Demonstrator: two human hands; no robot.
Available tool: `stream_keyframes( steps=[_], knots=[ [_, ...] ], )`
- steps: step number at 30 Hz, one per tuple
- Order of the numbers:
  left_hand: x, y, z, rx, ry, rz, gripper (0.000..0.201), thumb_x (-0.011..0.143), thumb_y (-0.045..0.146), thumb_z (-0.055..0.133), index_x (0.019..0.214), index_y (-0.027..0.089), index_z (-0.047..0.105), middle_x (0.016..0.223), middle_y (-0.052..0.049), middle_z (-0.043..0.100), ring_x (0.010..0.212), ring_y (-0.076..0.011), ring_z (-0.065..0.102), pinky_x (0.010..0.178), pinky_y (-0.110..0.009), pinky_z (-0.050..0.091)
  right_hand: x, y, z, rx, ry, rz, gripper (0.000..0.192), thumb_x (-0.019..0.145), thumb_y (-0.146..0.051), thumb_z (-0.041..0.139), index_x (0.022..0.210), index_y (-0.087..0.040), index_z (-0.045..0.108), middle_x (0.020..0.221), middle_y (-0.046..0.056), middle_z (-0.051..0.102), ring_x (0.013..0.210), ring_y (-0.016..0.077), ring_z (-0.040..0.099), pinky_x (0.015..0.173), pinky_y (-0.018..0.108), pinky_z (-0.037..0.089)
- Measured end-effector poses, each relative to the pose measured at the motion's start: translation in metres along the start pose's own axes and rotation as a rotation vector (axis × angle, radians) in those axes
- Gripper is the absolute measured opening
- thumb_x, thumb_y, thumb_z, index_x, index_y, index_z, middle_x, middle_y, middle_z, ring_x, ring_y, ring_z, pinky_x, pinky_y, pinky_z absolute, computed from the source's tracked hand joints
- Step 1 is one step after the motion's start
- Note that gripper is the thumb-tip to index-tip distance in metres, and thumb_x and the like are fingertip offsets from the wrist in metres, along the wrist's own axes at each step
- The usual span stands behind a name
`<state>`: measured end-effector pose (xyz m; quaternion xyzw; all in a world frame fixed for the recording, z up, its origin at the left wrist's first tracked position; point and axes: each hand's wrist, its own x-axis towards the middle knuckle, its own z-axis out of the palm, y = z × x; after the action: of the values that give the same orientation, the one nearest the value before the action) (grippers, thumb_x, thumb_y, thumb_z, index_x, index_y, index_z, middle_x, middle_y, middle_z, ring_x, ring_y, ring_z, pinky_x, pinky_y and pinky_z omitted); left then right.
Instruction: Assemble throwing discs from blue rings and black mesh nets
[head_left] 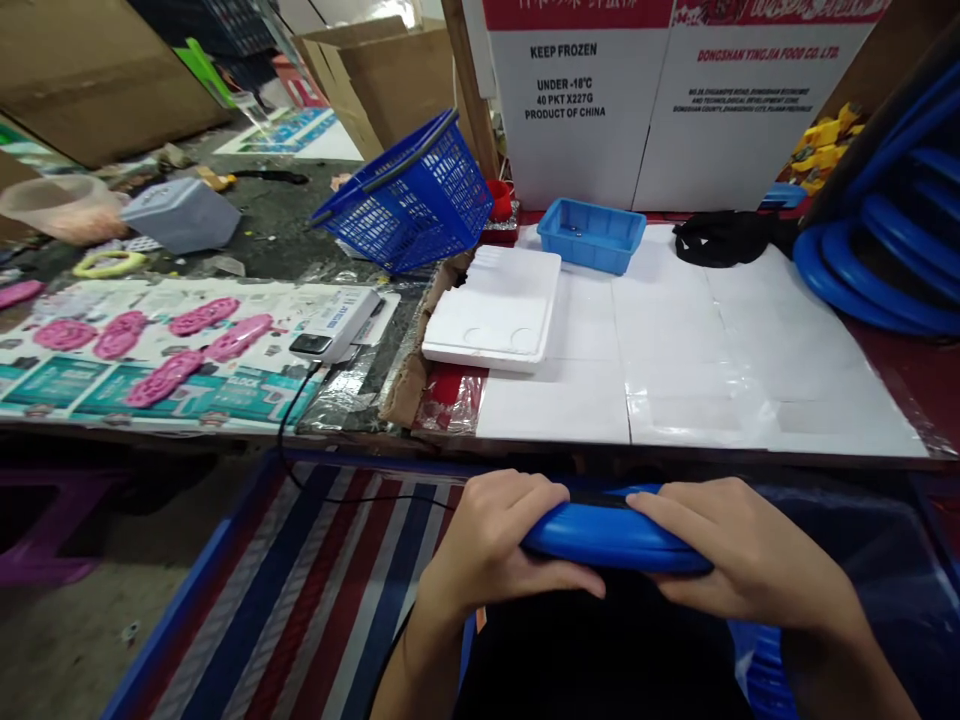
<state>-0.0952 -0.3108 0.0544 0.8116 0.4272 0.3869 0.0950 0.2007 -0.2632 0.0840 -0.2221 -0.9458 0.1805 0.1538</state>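
Below the near edge of the table [892,375], right of its middle, the blue tube [615,540] is held clear of it. It looks light, smooth and fairly stiff, perhaps slippery; its two ends seem the surest hold. Left hand [504,540] and right hand [731,545] grip those, fingers over, thumbs under.

Tray [587,252] right of basket [446,195], before carton [581,155]
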Motion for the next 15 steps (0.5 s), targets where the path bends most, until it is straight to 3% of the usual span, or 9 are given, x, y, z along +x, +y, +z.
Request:
stream_keyframes(
  steps=[8, 15],
  knots=[
    [-0.01, 0.002, 0.006, 0.039, 0.135, 0.089, 0.06, 0.078, 0.072, 0.09, 0.097, 0.017, 0.076, 0.07, -0.006, 0.074, 0.057, -0.0207, 0.07, 0.057, -0.031, 0.056, -0.002, -0.011, -0.008, -0.007, -0.063, 0.017, 0.047, 0.101, -0.025, 0.068, 0.146, -0.021, 0.058, 0.108, 0.006, 0.079, 0.084, 0.0231, 0.075, 0.071, 0.034, 0.054],
    [-0.017, 0.005, 0.005, 0.019, 0.14, 0.056, 0.057, 0.078, 0.074, 0.09, 0.089, 0.019, 0.076, 0.063, -0.004, 0.066, 0.055, -0.0195, 0.066, 0.057, -0.031, 0.056, 0.004, -0.018, -0.012, -0.054, 0.04, -0.052, 0.041, 0.105, -0.029, 0.063, 0.144, -0.019, 0.063, 0.107, 0.006, 0.082, 0.084, 0.0223, 0.078, 0.07, 0.032, 0.059]
  ],
)
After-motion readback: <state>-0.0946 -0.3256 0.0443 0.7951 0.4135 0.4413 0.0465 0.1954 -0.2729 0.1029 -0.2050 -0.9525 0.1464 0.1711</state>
